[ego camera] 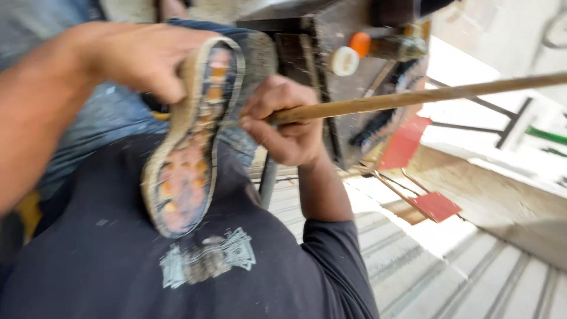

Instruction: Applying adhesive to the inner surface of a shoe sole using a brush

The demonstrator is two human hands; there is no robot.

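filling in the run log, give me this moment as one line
left hand: grips shoe sole at top, tread facing camera | right hand: fist around wooden stick beside sole | picture blurred

A single head-worn camera looks steeply down the person's own chest and dark shirt (106, 260), tilted so the scene leans sideways. It sits very close: the left hand (127, 56) and right hand (283, 121) fill the upper middle, with the shoe sole (189, 142) between them. Ribbed flooring (449, 277) shows far below at lower right. Motion blur softens everything; no second view exists
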